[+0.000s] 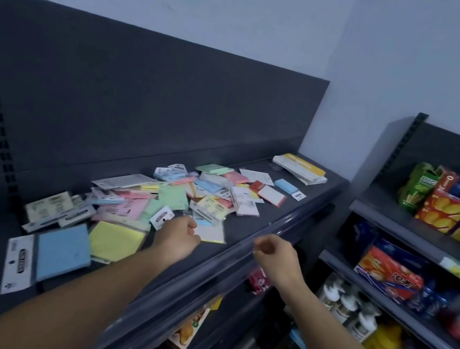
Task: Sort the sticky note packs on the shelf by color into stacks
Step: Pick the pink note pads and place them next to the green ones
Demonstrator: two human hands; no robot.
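Lying unsorted: sticky note packs [172, 198] | dark shelf [275, 222] (pale wall [251, 9] behind)

head view, close, down onto shelf [260, 219]
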